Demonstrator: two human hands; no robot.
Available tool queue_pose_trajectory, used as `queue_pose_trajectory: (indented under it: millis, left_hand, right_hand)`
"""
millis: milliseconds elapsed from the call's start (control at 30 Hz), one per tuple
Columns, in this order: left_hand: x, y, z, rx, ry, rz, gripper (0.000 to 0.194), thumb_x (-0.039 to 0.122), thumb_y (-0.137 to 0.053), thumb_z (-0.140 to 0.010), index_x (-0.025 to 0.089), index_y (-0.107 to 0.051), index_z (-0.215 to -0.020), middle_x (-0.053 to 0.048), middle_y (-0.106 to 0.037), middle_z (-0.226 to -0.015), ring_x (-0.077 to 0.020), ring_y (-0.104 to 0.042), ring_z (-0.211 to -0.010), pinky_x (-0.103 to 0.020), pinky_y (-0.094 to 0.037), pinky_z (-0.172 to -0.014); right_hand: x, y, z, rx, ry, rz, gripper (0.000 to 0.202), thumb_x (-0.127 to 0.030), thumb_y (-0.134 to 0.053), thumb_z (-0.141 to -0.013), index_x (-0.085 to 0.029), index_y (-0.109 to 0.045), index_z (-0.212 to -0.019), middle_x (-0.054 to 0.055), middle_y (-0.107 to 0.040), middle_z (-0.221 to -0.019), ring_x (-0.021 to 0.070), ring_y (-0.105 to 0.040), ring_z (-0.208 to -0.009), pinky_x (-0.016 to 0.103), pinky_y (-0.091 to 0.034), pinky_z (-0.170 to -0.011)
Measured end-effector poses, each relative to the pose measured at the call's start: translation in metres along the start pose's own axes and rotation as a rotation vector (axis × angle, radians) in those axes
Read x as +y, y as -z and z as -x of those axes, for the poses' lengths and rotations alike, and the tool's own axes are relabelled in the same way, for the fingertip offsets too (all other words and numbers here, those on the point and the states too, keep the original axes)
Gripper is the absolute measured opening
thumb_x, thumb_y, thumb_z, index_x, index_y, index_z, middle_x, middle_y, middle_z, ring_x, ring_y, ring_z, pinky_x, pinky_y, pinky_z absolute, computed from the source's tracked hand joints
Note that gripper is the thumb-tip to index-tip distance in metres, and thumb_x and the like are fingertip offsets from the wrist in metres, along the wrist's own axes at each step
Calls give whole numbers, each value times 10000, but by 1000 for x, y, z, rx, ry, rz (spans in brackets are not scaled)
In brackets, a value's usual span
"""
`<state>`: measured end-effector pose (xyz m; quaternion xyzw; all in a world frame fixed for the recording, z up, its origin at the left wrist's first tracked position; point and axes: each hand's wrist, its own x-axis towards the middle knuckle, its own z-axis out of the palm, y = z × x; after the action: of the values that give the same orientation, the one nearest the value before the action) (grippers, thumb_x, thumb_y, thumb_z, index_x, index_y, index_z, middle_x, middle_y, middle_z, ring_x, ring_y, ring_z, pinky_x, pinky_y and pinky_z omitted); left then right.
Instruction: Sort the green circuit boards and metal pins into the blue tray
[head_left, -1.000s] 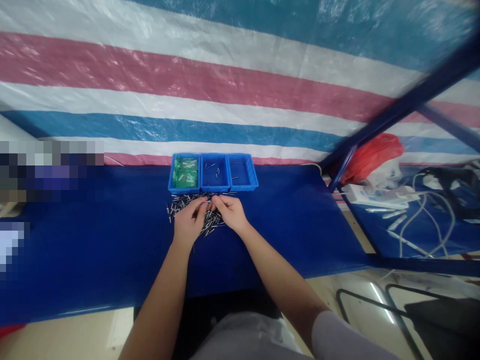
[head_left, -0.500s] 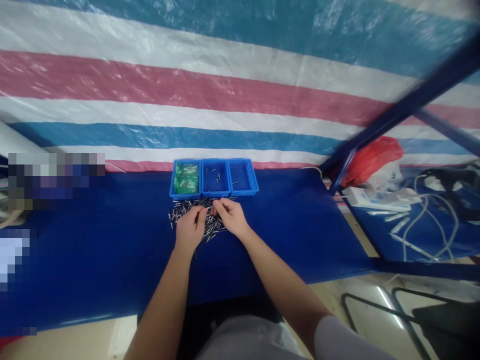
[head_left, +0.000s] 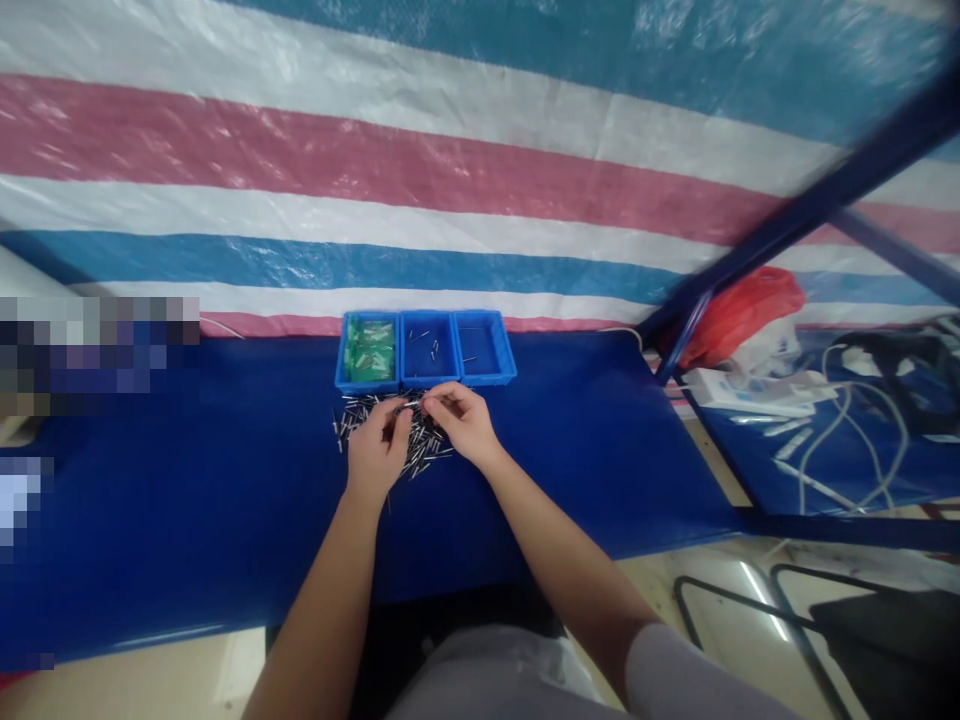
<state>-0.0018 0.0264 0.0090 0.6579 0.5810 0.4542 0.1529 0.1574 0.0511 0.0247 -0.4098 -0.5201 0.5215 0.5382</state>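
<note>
A loose pile of small, thin metal rods [head_left: 426, 452], silver and dark, lies on the blue tabletop, partly hidden beneath both hands. My right hand [head_left: 463, 425] is closed in a pinch over the pile's right side, and a short bright rod [head_left: 411, 404] shows at its fingertips. My left hand [head_left: 375, 445] is curled over the left side with its fingertips close to the same rod; whatever is inside its fingers is hidden. Behind the pile stand three joined blue bins: the left bin [head_left: 339, 372] with green packets [head_left: 372, 350], the middle bin [head_left: 430, 380] and right bin [head_left: 487, 345] with a few rods.
The blue table [head_left: 187, 500] reaches a striped plastic sheet [head_left: 450, 190] at the back. On the right are a blue metal frame [head_left: 750, 250], a red bag [head_left: 754, 310], a power strip [head_left: 757, 390] and white cables [head_left: 892, 430]. A chair [head_left: 810, 640] stands below right.
My fingertips have come slightly apart, and a bright rod now shows between them. The left thumb has spread a little from its index finger. The whole view has shifted slightly.
</note>
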Motion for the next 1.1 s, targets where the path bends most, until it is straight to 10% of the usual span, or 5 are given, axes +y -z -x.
queue_pose_trajectory:
  millis: [233,500,767,1100]
  left_hand:
    - [4,1,0,13,-18,6,261,392,-533,-939,222,-675,-1077,-4,-722,-842,-102,-649,-671,-214,-486,-662]
    - [2,0,-1,17,-81,-3,277,389,-598,-912,224,-718,-1101,12,-691,-708,-91,-615,-589,-221,-522,-664]
    - [0,-3,-2,29,-192,4,248,373,-619,-910,258,-743,-1092,-34,-769,-919,-126,-693,-710,-257,-553,-708]
    - [1,0,-1,-35,-96,-3,210,357,-563,-936,220,-693,-1025,9,-711,-749,-97,-643,-619,-213,-485,-641]
  right_hand:
    - [0,0,-4,-4,-71,-206,380,-556,-739,-782,-212,-625,-898,33,-738,-829,151,-677,-730,273,-544,-644]
    - [-3,0,-1,-42,-17,155,358,-533,-694,-824,-179,-747,-817,-16,-598,-562,114,-519,-517,253,-434,-520]
    - [7,1,1,-120,-51,27,327,-466,-684,-857,-227,-552,-1036,-107,-481,-492,75,-381,-410,211,-314,-446]
    - [4,0,1,-132,-6,49,313,-479,-636,-898,-212,-582,-1052,-73,-550,-544,92,-496,-475,228,-407,-511]
